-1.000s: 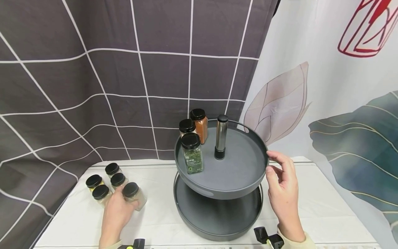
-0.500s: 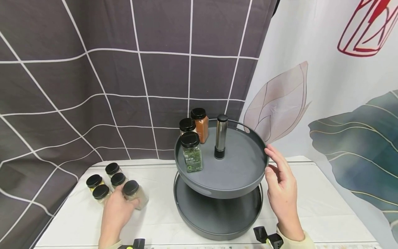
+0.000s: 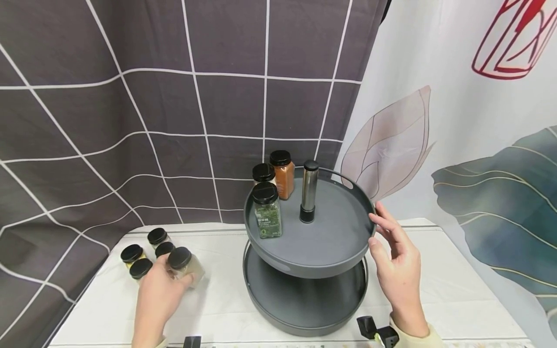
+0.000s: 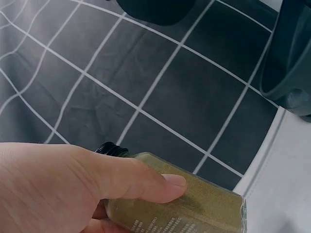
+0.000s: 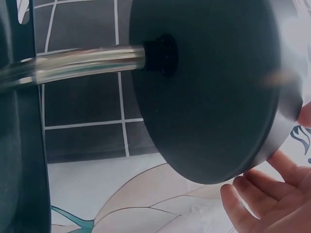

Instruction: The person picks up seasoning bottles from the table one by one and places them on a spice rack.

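Note:
My left hand (image 3: 157, 296) grips a spice jar (image 3: 188, 267) with a black lid, tilted, at the right of a cluster of similar jars. In the left wrist view, the thumb lies along the jar (image 4: 204, 199), which is clear and filled with olive-brown powder. My right hand (image 3: 398, 266) touches the right rim of the upper tier of a dark grey two-tier turntable (image 3: 335, 241), fingers loosely bent and thumb by its outer side. Toward the upper tier's left stand a green herb jar (image 3: 268, 220), an orange spice jar (image 3: 285, 180) and a partly hidden jar (image 3: 263, 173).
Several black-lidded jars (image 3: 132, 253) stand close together on the left of the white-covered table (image 3: 222, 309). A metal post (image 3: 309, 191) rises from the upper tier. The turntable's lower tier (image 3: 304, 304) sits beneath. Behind hangs a grey grid-patterned curtain (image 3: 230, 106).
The left hand's jar has lifted slightly and leans more. The upper tier has turned a little, its orange jar shifting right and green jar slightly left and back. The right hand's fingers have shifted along the rim.

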Action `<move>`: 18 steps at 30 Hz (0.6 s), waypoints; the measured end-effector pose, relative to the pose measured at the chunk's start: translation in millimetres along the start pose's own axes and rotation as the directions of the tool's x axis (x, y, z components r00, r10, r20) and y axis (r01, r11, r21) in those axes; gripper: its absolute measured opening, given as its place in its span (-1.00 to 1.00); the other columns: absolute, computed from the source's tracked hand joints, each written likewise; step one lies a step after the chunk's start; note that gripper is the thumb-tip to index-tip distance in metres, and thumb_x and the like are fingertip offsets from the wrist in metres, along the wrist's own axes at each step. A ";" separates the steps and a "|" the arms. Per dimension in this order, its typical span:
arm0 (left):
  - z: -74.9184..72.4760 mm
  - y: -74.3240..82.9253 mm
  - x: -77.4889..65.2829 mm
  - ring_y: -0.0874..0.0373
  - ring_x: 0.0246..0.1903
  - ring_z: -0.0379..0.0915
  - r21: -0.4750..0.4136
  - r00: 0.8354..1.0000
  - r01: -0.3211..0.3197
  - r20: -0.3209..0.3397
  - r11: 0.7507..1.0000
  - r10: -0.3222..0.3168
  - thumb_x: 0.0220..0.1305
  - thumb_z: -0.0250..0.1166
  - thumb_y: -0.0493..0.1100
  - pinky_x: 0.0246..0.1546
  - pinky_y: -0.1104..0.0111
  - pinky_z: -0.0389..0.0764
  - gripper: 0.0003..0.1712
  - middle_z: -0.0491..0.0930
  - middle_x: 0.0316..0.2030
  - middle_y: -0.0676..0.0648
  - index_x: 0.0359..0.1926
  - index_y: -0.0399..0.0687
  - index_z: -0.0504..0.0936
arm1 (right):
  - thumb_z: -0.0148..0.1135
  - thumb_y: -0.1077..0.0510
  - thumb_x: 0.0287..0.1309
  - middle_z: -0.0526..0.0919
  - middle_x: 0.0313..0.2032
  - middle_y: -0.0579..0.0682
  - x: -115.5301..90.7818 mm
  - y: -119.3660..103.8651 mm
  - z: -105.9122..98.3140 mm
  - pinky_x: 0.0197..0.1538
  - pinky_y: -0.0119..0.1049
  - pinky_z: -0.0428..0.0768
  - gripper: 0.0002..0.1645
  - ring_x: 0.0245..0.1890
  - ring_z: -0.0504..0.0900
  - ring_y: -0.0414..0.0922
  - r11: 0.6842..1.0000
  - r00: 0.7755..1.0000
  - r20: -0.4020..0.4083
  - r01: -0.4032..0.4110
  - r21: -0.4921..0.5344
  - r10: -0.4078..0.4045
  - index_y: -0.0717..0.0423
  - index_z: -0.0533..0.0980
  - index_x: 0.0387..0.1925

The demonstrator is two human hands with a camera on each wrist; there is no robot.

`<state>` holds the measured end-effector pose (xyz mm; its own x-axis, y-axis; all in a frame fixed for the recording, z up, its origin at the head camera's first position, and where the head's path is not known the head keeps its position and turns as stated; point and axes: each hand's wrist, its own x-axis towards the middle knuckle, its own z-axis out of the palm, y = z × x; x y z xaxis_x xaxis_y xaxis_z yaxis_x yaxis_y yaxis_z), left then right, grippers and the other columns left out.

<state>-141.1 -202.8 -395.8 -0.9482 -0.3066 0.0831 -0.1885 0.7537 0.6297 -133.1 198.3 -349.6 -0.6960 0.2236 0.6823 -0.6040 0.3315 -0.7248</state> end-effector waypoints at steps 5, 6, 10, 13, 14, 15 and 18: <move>-3.4 4.5 -4.5 -0.21 -0.17 0.48 -0.012 0.999 -0.006 -0.046 1.000 0.006 -0.14 0.44 -0.12 -0.22 -0.03 0.45 -0.21 0.56 -0.17 -0.40 0.12 -0.38 0.36 | 0.03 0.57 -0.02 0.39 0.21 0.19 -0.7 -0.5 -0.7 0.18 -0.39 0.37 -0.55 0.21 0.37 0.02 1.000 1.000 0.010 -0.014 0.008 0.014 0.42 0.46 -0.01; -4.1 5.1 -5.0 -0.20 -0.17 0.48 -0.013 0.999 -0.008 -0.048 1.000 0.007 -0.14 0.44 -0.12 -0.21 -0.03 0.45 -0.21 0.56 -0.17 -0.39 0.12 -0.37 0.36 | 0.03 0.57 -0.02 0.39 0.21 0.17 -0.9 -0.6 -0.9 0.19 -0.39 0.36 -0.55 0.21 0.37 0.01 1.000 1.000 0.012 -0.017 0.012 0.017 0.42 0.46 -0.01; -7.1 7.7 -6.9 -0.17 -0.17 0.49 -0.021 0.998 -0.008 -0.055 1.000 0.007 -0.12 0.44 -0.09 -0.20 0.00 0.45 -0.24 0.58 -0.17 -0.36 0.12 -0.31 0.38 | 0.03 0.57 -0.02 0.38 0.20 0.22 -1.3 -0.6 -0.7 0.19 -0.38 0.36 -0.56 0.21 0.36 0.03 1.000 1.000 0.015 -0.008 0.026 0.007 0.44 0.45 -0.02; -9.6 9.7 -8.6 -0.15 -0.18 0.51 -0.031 0.998 -0.014 -0.064 0.999 0.012 -0.10 0.44 -0.08 -0.19 0.01 0.45 -0.26 0.59 -0.18 -0.33 0.11 -0.28 0.40 | 0.03 0.57 -0.03 0.39 0.20 0.22 -1.0 -0.2 -1.0 0.19 -0.38 0.36 -0.56 0.21 0.36 0.03 1.000 1.000 0.016 0.008 0.028 -0.009 0.43 0.46 -0.03; -10.3 10.5 -9.2 -0.15 -0.18 0.52 -0.036 0.997 -0.018 -0.070 0.999 0.015 -0.10 0.44 -0.08 -0.19 0.01 0.45 -0.27 0.60 -0.18 -0.33 0.10 -0.27 0.41 | 0.04 0.57 -0.04 0.39 0.19 0.24 -0.9 0.2 -1.0 0.19 -0.38 0.36 -0.56 0.21 0.36 0.04 0.999 1.000 0.016 0.021 0.024 -0.021 0.43 0.46 -0.04; -11.0 11.2 -9.7 -0.15 -0.18 0.52 -0.039 0.997 -0.021 -0.076 0.999 0.018 -0.10 0.44 -0.08 -0.19 0.02 0.46 -0.27 0.60 -0.18 -0.33 0.10 -0.27 0.41 | 0.04 0.56 -0.04 0.39 0.18 0.25 -0.8 0.4 -0.9 0.19 -0.38 0.36 -0.57 0.20 0.37 0.04 0.999 0.999 0.015 0.031 0.024 -0.031 0.44 0.46 -0.04; -13.3 13.6 -11.5 -0.16 -0.18 0.53 -0.044 0.996 -0.028 -0.083 0.999 0.024 -0.10 0.45 -0.08 -0.16 0.00 0.45 -0.27 0.60 -0.17 -0.33 0.10 -0.28 0.41 | 0.05 0.56 -0.05 0.39 0.18 0.28 -0.6 0.6 -0.5 0.19 -0.37 0.35 -0.58 0.19 0.38 0.04 0.998 0.998 0.015 0.053 0.028 -0.053 0.45 0.46 -0.06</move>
<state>-129.4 -196.8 -378.0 -0.9282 -0.3350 0.1621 -0.1501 0.7354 0.6608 -132.9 198.9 -350.4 -0.6688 0.1921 0.7182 -0.6502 0.3173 -0.6903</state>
